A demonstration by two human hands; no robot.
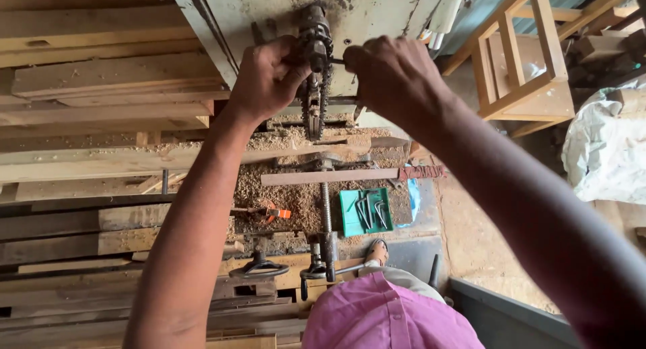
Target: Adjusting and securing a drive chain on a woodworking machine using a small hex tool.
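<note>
Chain (315, 97) hangs from sprocket (313, 36) on machine (363, 9), between both hands. Left hand (266, 76) fingers curled tight on sprocket's left side; right hand (393, 70) fingers pinched on a thin key (338, 60) at its right. Below: sawdust floor, green tray (350, 221) of hex keys, screw clamp (326, 214). Planks (101, 87) crowd left; open floor right.

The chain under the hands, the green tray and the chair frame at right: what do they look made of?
Chain: dark, greasy-looking metal links, likely steel. Green tray: smooth, evenly coloured, probably plastic or painted metal; it holds bent metal keys. Chair frame: bare, unpainted light wood with visible joints. Left hand and right hand grip the mechanism above the chain.
</note>
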